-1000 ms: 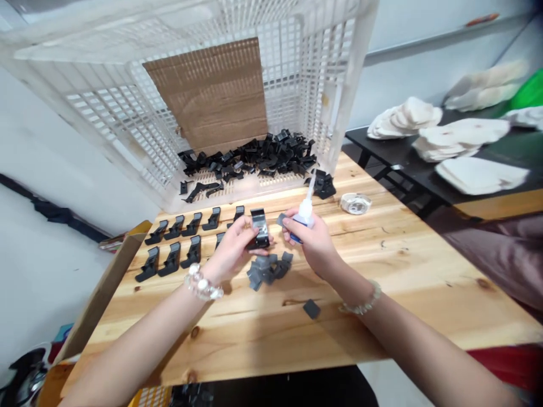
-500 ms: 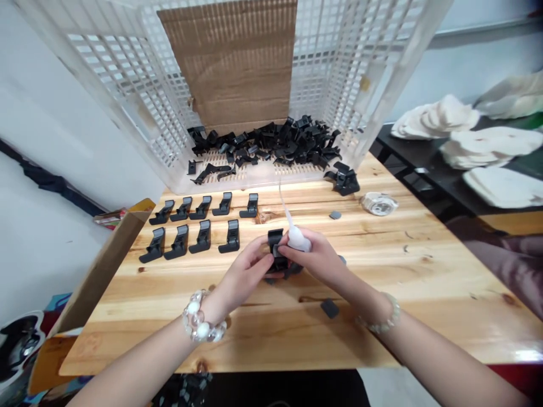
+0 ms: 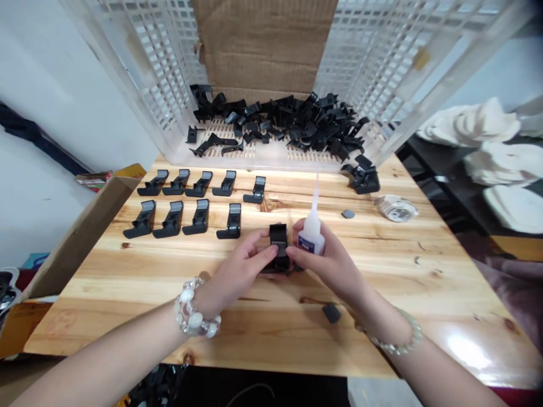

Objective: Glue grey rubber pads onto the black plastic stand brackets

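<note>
My left hand (image 3: pixel 248 257) is closed on a black plastic bracket (image 3: pixel 279 238), its thumb pressing on the middle of the part. A white glue bottle (image 3: pixel 313 229) with a long thin nozzle and a dark blue label rests in my right hand (image 3: pixel 328 254), nozzle pointing up. The right thumb tip also touches the bracket's right side. To the left, similar black brackets (image 3: pixel 234 221) with grey pads stand in two rows on the table. A small dark grey pad (image 3: pixel 331 312) lies in front of my right hand, and another grey pad (image 3: pixel 348 214) lies beyond it.
A white plastic crate (image 3: pixel 263 164) on its side holds a heap of loose black brackets (image 3: pixel 292 121) and a cardboard sheet (image 3: pixel 263 45). A few brackets (image 3: pixel 362 175) lie at its right front corner. A tape roll (image 3: pixel 396 208) sits on the wooden table (image 3: pixel 169 294).
The glue bottle has tipped upright, its nozzle away from the bracket and its label now showing. Both thumbs have come onto the bracket. The camera view has shifted.
</note>
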Demonstrator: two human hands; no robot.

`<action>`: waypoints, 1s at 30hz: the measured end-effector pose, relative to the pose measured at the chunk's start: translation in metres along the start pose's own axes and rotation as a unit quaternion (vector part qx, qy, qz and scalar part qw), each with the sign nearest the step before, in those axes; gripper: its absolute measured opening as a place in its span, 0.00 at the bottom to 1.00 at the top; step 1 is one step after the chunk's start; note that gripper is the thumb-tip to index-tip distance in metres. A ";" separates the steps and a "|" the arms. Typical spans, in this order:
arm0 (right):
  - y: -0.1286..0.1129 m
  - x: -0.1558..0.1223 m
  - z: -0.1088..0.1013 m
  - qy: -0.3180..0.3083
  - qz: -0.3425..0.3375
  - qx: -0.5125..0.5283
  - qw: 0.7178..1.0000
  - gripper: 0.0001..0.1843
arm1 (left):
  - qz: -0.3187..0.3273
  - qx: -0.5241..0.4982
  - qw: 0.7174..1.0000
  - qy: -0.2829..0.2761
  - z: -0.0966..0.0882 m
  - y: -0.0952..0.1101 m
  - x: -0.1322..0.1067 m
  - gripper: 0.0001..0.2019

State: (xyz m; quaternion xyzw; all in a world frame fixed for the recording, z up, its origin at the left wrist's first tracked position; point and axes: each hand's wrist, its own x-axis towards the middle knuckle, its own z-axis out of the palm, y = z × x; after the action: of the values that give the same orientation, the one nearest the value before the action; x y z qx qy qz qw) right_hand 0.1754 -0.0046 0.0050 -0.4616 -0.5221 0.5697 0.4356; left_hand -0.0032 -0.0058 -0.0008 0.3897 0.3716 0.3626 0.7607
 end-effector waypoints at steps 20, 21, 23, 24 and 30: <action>-0.029 0.015 -0.068 0.157 -0.045 0.109 0.981 0.15 | -0.002 0.041 0.999 0.004 -0.004 0.003 -0.002 0.15; -0.028 0.015 -0.070 0.155 -0.036 0.110 0.981 0.15 | -0.013 0.045 0.999 0.004 -0.004 0.004 -0.002 0.16; -0.028 0.015 -0.071 0.134 -0.028 0.114 0.984 0.14 | -0.034 0.049 0.998 0.004 -0.004 0.004 -0.002 0.17; -0.028 0.015 -0.072 0.120 -0.028 0.117 0.985 0.14 | -0.040 0.048 0.998 0.005 -0.004 0.004 -0.002 0.16; -0.032 0.014 -0.070 0.157 -0.063 0.168 0.971 0.17 | -0.054 0.044 0.998 -0.005 -0.006 0.000 -0.001 0.14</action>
State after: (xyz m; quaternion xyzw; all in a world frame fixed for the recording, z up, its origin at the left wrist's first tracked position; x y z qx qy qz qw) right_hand 0.2415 0.0248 0.0338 -0.4314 -0.3724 0.5408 0.6186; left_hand -0.0086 -0.0048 -0.0026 0.4045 0.4037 0.3023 0.7629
